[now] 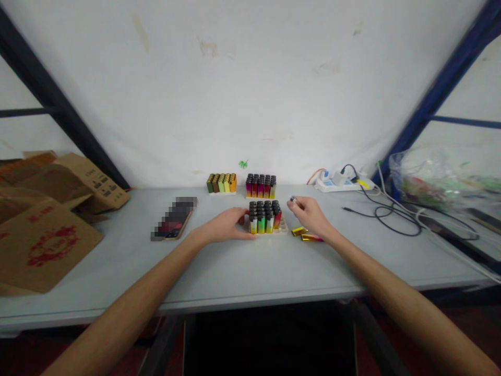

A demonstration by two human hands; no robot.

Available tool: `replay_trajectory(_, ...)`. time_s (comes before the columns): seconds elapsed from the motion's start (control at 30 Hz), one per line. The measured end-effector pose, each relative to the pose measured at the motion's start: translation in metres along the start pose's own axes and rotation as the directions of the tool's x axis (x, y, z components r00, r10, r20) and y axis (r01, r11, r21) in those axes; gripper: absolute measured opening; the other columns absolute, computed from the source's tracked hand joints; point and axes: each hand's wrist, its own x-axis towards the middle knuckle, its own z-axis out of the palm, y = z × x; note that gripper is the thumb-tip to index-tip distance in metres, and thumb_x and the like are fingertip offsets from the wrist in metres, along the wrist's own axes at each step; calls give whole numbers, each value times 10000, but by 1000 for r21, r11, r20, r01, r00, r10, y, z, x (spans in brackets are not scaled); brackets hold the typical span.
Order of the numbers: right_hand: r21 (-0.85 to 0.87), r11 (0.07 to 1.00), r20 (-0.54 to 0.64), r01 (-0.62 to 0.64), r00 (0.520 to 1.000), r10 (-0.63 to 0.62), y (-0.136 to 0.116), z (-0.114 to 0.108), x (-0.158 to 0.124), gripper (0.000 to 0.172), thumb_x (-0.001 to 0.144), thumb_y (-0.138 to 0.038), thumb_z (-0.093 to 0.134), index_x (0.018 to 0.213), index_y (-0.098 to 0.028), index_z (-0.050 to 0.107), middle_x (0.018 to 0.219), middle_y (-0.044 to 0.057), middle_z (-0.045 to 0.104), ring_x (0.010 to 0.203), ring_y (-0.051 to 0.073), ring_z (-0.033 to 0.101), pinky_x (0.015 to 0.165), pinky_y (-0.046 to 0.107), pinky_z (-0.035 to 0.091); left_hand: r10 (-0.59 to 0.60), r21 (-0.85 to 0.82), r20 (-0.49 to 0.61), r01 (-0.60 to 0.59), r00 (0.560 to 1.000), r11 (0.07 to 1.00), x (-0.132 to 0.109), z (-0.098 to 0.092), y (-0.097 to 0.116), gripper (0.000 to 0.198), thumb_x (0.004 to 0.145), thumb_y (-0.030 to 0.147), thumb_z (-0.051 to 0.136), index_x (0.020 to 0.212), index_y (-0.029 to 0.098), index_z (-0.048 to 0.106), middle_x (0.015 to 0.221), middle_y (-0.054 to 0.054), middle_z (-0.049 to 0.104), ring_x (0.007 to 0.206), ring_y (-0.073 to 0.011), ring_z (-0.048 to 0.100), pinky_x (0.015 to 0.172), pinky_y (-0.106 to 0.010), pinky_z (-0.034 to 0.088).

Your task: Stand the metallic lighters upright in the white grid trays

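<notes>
The pale holder (pixel 284 228) sits near the middle of the table, packed with upright black-topped lighters (pixel 265 218) in white, green, yellow and red, while its round sockets show at the right end. The left hand (pixel 229 224) curves widely around the left end of this block, thumb at the front corner and fingers along the side; whether it presses on the holder, I cannot tell. Just to the right of the block, the right hand (pixel 307 212) pinches a small item (pixel 293 199) with a silvery end between thumb and fingers, most of it hidden by the hand. Below that hand, two shiny gold pieces (pixel 299 231) lie flat on the table, the nearer one turning magenta at its right end. Behind the block, close to the wall (pixel 250 104), stand a second group of black-topped lighters (pixel 260 187) in red and purple and, left of it, a gold-topped group (pixel 222 184) running from dark green to orange. A phone (pixel 180 218), partly pixelated, lies left of the left hand. Farther out are cardboard boxes (pixel 58 240) at left, and a white power strip (pixel 340 183), tangled cables (pixel 395 222) and a clear plastic bag (pixel 434 175) at right.
</notes>
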Motion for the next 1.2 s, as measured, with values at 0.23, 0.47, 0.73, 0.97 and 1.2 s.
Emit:
replay_trajectory(0.23,14,999,44,29,999,-30,1,-4,1,401,976,-543,504,748,-215,468,594,-64,375,566,114,368,558,267,267,1,9,9,-1,1000,1000,0,-1,2,694,730,723,719,1107,143,649,949,-85,684,852,-274,640,752,-336,470)
replay_trajectory(0.47,40,980,81,195,977,-197,-3,-13,1,357,1023,-529,488,889,-208,567,811,26,645,747,157,591,689,274,439,10,20,8,-10,1000,1000,0,-1,1,699,734,743,706,1089,143,650,953,-86,684,854,-275,641,748,-334,469)
replay_trajectory(0.73,-86,959,195,271,948,-251,-6,-21,-1,442,978,-559,575,731,-193,585,590,-16,592,538,120,515,562,249,373,17,11,5,-17,1000,1000,0,-1,1,699,724,729,722,1105,147,656,953,-85,683,851,-271,636,747,-332,469)
replay_trajectory(0.97,-43,977,344,210,921,-183,-3,-13,-5,433,953,-579,612,781,-184,654,632,21,720,552,146,656,578,229,443,2,31,10,-2,1000,1000,0,-1,2,714,726,745,708,1103,141,648,971,-95,689,860,-278,642,752,-336,470)
replay_trajectory(1.2,-147,922,435,358,861,-264,-2,-17,0,514,980,-626,527,822,-166,691,658,37,690,552,135,590,568,232,395,7,20,0,-7,1000,1000,0,-1,3,688,724,729,719,1090,150,652,954,-86,681,843,-268,632,741,-333,464)
